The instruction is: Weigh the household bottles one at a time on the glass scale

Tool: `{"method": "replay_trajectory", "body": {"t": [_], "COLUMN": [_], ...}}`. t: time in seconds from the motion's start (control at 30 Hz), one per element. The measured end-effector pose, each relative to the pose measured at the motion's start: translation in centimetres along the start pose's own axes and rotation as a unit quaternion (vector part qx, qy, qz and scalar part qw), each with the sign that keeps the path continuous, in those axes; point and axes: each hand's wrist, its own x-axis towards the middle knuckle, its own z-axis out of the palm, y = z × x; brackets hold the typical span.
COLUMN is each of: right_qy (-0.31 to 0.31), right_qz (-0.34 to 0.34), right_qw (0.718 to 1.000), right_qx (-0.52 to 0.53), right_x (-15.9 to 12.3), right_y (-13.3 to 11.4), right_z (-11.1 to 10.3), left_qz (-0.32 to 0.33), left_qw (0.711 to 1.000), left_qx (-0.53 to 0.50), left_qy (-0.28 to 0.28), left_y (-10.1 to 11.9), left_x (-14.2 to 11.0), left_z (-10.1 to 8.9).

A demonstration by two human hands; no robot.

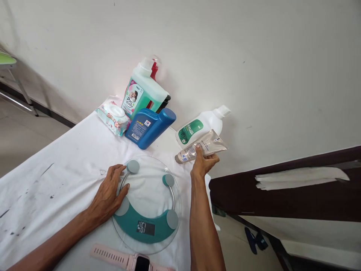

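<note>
My right hand [203, 163] is closed on a beige tube [201, 146], holding it just above the table's far right corner, next to a white bottle with a green label [197, 128] lying on its side. My left hand [108, 195] rests on the left rim of a round glass scale [148, 203], fingers spread over its edge. The scale's teal base has a lit display [146, 227].
At the back stand a green detergent jug [142, 92], a blue bottle [149, 127] on its side and a pack of wipes [113, 117]. A pink watch [132, 259] lies at the near edge. White cloth [56, 169] covers the table; a dark ledge [282, 195] lies right.
</note>
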Motion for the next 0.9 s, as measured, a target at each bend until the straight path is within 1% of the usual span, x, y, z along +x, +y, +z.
{"method": "replay_trajectory", "body": {"t": [0.07, 0.13, 0.23, 0.3, 0.37, 0.47, 0.53, 0.6, 0.67, 0.73, 0.83, 0.9], "right_qy": [0.001, 0.011, 0.018, 0.017, -0.007, -0.095, -0.147, -0.175, -0.182, -0.186, -0.199, -0.196], "right_qz": [0.011, 0.018, 0.02, 0.011, -0.007, -0.023, -0.01, 0.008, 0.018, 0.015, 0.005, -0.002], "right_qw": [1.0, 1.0, 0.999, 0.998, 0.994, 0.979, 0.973, 0.97, 0.972, 0.974, 0.977, 0.979], "right_qx": [0.008, 0.016, 0.037, 0.063, 0.112, 0.177, 0.178, 0.166, 0.15, 0.125, 0.073, 0.053], "right_x": [0.5, 0.5, -0.4, -1.6, -3.3, -6.7, -9.1, -11.3, -13.1, -14.5, -15.8, -16.2], "right_y": [0.7, 0.8, -0.1, -1.4, -3.3, -6.8, -8.8, -10.0, -10.2, -9.7, -8.4, -7.8], "right_z": [1.1, 1.8, 1.7, 0.8, -0.6, -3.2, -4.7, -5.7, -6.4, -6.8, -7.3, -7.5], "left_qz": [0.001, -0.001, -0.004, -0.003, 0.001, 0.005, 0.006, 0.008, 0.006, 0.005, 0.003, 0.004], "left_qw": [1.0, 1.0, 1.0, 1.0, 1.0, 1.0, 1.0, 1.0, 1.0, 0.999, 0.999, 0.999], "left_qx": [-0.002, -0.005, -0.009, -0.006, -0.001, 0.001, 0.001, 0.004, 0.004, 0.001, 0.002, 0.002], "left_qy": [-0.003, -0.003, -0.003, -0.008, -0.015, -0.02, -0.022, -0.023, -0.027, -0.032, -0.033, -0.034], "left_y": [0.1, 0.1, 0.1, 0.1, 0.2, 0.1, 0.1, 0.0, 0.0, -0.1, -0.1, -0.2], "left_x": [0.0, 0.0, 0.0, 0.1, 0.1, 0.1, 0.1, 0.1, 0.2, 0.2, 0.3, 0.3], "left_z": [-0.1, -0.1, -0.1, -0.1, -0.2, -0.3, -0.4, -0.5, -0.5, -0.5, -0.5, -0.6]}}
